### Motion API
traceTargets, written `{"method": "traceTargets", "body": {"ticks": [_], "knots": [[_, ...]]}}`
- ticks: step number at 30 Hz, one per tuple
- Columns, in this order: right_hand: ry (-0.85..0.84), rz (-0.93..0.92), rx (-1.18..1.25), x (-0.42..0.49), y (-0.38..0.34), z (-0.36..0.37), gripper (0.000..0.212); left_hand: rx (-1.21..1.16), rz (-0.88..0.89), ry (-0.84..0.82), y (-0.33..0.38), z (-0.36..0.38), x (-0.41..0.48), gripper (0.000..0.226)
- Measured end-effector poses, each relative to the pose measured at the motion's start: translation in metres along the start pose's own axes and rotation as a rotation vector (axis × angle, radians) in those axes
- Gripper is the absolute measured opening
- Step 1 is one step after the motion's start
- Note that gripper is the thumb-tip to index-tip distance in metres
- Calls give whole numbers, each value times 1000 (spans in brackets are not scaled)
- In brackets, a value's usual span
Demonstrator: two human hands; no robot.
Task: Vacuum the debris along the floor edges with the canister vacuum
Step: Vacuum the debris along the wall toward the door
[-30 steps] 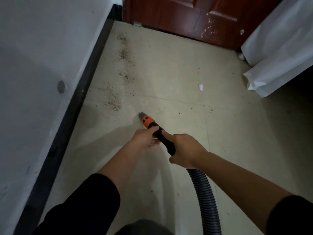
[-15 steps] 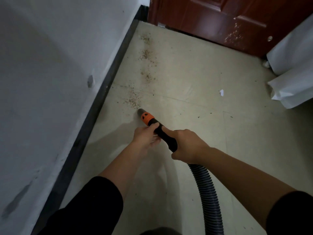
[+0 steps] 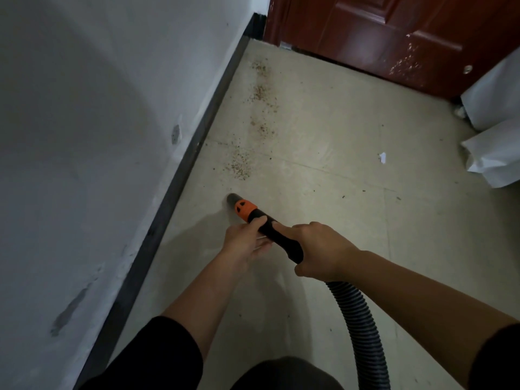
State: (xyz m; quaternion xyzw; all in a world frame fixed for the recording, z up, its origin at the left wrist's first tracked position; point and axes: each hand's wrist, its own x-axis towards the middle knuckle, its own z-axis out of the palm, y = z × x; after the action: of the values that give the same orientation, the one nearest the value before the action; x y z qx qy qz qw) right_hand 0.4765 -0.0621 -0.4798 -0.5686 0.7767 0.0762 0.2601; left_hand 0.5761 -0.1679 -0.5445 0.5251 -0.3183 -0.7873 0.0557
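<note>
Left hand (image 3: 244,242) and right hand (image 3: 323,249) grip the black-and-orange plastic nozzle (image 3: 268,225), its tip near the black skirting (image 3: 180,187), just short of gritty brown debris (image 3: 239,166).

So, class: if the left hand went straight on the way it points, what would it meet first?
The orange collar of the vacuum nozzle, just ahead of the left hand; beyond it probably the black skirting, though depth is unclear.

Floor (image 3: 323,170) open ahead; baseboard (image 3: 180,190) left, door (image 3: 380,38) beyond, white covering (image 3: 495,156), perhaps cloth, right.
</note>
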Motion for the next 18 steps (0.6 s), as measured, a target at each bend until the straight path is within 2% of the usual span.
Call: {"method": "traceTargets", "body": {"ticks": [8,18], "knots": [[-55,22,-50,4,-3,-13,91,-40,-16,19,8,7,-4,25],[-2,30,-29,11,7,-12,88,-53,13,19,13,18,8,16]]}}
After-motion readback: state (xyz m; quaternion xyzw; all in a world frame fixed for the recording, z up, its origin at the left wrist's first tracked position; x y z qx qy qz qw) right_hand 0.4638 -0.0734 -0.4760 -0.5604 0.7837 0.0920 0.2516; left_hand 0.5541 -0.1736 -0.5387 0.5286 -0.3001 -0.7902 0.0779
